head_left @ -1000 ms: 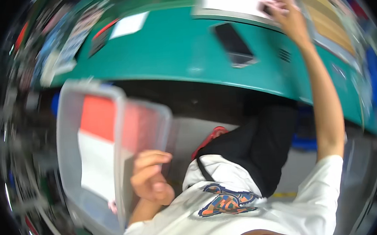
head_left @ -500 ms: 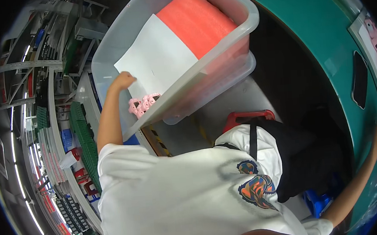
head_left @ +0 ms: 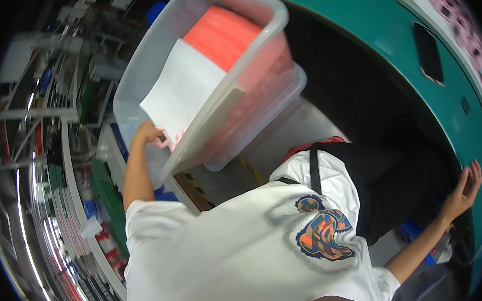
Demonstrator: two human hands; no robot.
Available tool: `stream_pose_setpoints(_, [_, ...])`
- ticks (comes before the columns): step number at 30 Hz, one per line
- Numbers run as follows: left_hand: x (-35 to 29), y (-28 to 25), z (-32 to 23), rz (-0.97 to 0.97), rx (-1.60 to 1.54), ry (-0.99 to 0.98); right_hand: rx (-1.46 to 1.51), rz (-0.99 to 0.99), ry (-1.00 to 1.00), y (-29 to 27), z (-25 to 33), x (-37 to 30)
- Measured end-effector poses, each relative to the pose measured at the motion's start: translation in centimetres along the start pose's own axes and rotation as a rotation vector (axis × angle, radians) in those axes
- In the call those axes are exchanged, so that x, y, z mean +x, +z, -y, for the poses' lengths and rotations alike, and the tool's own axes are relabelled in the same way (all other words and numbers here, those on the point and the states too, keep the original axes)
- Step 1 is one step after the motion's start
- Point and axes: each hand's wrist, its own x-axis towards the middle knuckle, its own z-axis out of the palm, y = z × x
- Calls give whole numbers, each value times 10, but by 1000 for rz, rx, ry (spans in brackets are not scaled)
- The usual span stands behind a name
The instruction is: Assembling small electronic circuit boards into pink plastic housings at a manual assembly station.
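My left hand [head_left: 147,133] reaches into a translucent plastic bin [head_left: 126,90] on the left. Its fingers are closed on a small pink plastic case with a dark window [head_left: 162,137]; motion blurs the grip. Another pink case [head_left: 179,136] sits beside it, partly hidden by the bin's near wall. Next to them in the bin lie a white sheet [head_left: 183,82] and, farther back, a stack of red foam sheets [head_left: 223,37]. My right hand [head_left: 463,192] is at the green table's edge on the right, empty, with thumb and fingers apart.
The green table [head_left: 378,40] curves along the right side. On it are a black phone [head_left: 428,53] and a white tray [head_left: 418,1] with several pink cases. Below me is a red stool [head_left: 313,144]. Shelving with green racks [head_left: 107,190] stands at the left.
My left hand has moved from the white sheet's edge down to the pink cases and closed on one. My right hand has come away from beside the tray toward me. The view has shifted.
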Motion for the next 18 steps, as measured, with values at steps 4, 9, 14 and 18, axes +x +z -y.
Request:
stream_pose_setpoints(4, [-33,-85,-14,-288,-391,385,10,-240,59,-18,3,-30])
stream_pose_setpoints(9, [-74,-123,-237,-330,-566,1007,312,-384,196,35,23,-55])
stream_pose_setpoints(14, [-173,-1,-450,387,-568,1357,376,-504,389,41,5,-128])
stream_pose_setpoints(18, [-314,192,-588,1120,-272,1269,403,-619,719,24,-1,-206])
